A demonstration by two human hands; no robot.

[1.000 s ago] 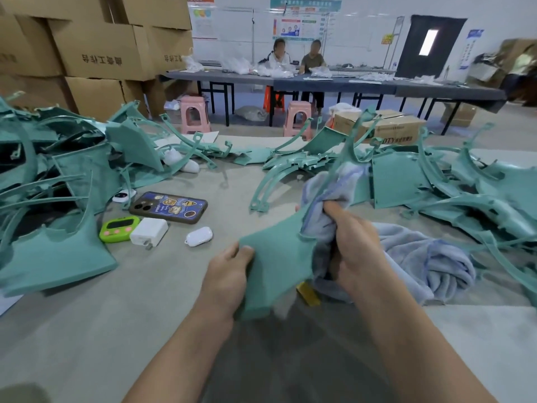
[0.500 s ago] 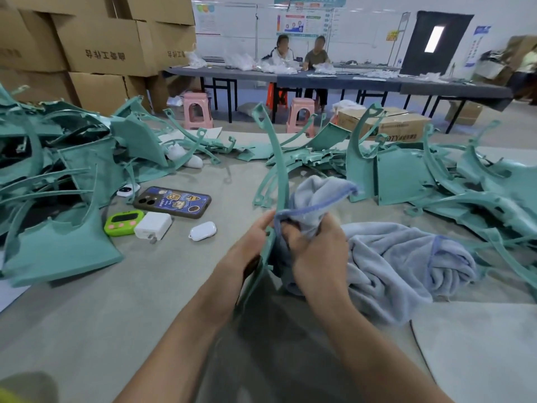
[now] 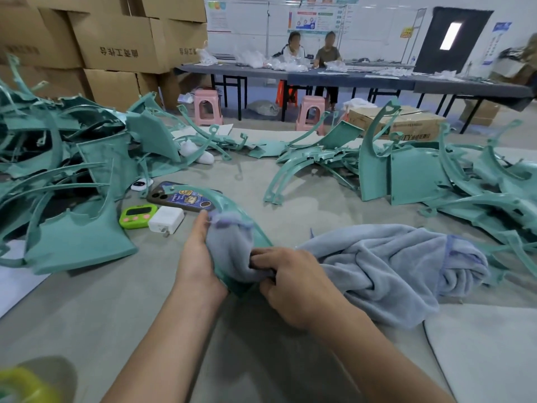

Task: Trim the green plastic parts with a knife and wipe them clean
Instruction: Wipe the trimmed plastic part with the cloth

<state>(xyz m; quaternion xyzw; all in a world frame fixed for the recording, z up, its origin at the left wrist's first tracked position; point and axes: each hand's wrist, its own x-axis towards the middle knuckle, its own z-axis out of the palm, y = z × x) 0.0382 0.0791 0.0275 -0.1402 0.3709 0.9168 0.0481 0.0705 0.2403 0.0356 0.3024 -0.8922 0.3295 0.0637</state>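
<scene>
Partial lettering "ITY" on the front of a cardboard box [image 3: 418, 126]

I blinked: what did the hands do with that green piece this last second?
The green part, upright half a second ago, has been tipped down so its curved arm reaches left over the phone. The left hand holds it and the right hand grips the cloth, as before. The timer and charger stayed put.

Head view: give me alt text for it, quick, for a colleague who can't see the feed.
A person's left hand holds a curved green plastic part while the right hand grips a grey-blue towel bunched over it. Piles of green parts lie on the table on both sides, with a phone, timer and charger at left.
</scene>
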